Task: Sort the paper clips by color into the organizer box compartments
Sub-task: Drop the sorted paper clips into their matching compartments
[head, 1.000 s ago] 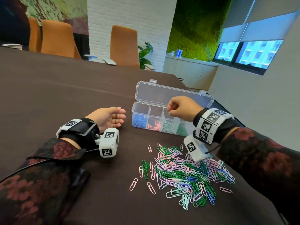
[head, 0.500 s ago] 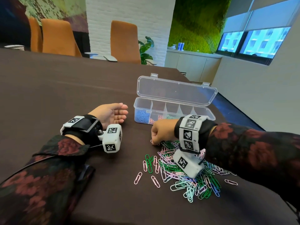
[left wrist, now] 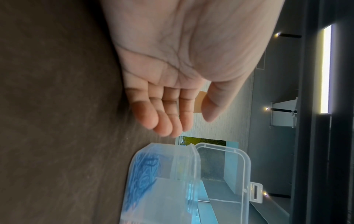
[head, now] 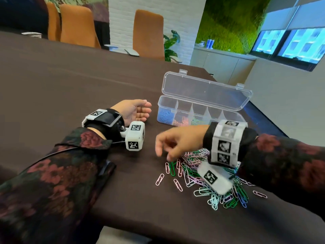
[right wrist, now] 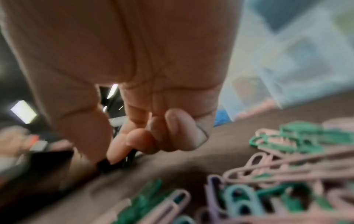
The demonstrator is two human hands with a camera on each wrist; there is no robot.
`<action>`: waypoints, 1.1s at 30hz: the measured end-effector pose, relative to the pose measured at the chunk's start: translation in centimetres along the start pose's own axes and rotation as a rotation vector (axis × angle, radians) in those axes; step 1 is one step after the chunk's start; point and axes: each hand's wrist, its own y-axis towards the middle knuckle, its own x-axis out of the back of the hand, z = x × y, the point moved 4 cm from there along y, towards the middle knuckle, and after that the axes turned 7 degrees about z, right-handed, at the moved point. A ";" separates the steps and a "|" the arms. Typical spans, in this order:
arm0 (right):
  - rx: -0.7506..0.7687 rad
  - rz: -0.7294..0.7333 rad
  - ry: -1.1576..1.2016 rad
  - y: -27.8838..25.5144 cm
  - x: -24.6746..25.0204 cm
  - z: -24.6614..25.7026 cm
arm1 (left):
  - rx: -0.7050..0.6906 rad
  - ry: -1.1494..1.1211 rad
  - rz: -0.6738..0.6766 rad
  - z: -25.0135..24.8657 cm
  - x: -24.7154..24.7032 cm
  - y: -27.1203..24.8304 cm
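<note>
Head view shows a tangled heap of paper clips [head: 211, 182] in pink, green, mint, lilac and blue on the near part of the brown table [head: 70, 81], partly covered by the right wrist's camera block. Over the heap's left edge hangs the right hand [head: 177, 141], fingers loosely curled; blur in the right wrist view leaves it unclear whether they pinch a clip. Farther back, the left hand [head: 133, 110] rests relaxed and empty beside the clear organizer box [head: 202, 95], lid up, with blue, pink and green clips in its left compartments.
</note>
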 end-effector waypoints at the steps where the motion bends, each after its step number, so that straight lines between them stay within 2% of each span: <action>1: -0.034 0.041 -0.177 0.4 -0.6 0.3 | -0.002 -0.001 0.000 0.0 0.0 0.0; 2: -0.064 0.055 -0.280 0.6 -0.9 0.5 | -0.005 -0.003 0.001 0.0 0.0 0.0; 7: -0.120 0.042 -0.466 0.6 -0.8 0.5 | -0.006 0.001 0.003 0.1 0.0 0.0; 13: -0.077 -0.073 -0.301 -0.3 -0.5 0.2 | -0.012 0.009 0.006 0.0 -0.3 -0.2; 21: -0.103 -0.031 -0.436 -0.3 -1.3 0.0 | -0.005 0.007 0.007 0.0 -0.2 -0.3; 25: -0.034 -0.064 -0.306 -1.0 -1.3 0.9 | -0.004 0.012 0.006 0.0 -0.2 -0.3; 27: 0.024 -0.025 -0.248 -1.0 -1.9 1.9 | -0.004 0.009 0.005 0.0 -0.2 -0.2; 29: 0.061 0.024 -0.263 -0.5 -2.8 2.7 | -0.003 0.008 0.002 0.0 -0.1 -0.2; 33: 0.038 0.042 -0.373 0.5 -3.6 3.0 | -0.006 0.008 -0.002 0.0 -0.2 -0.3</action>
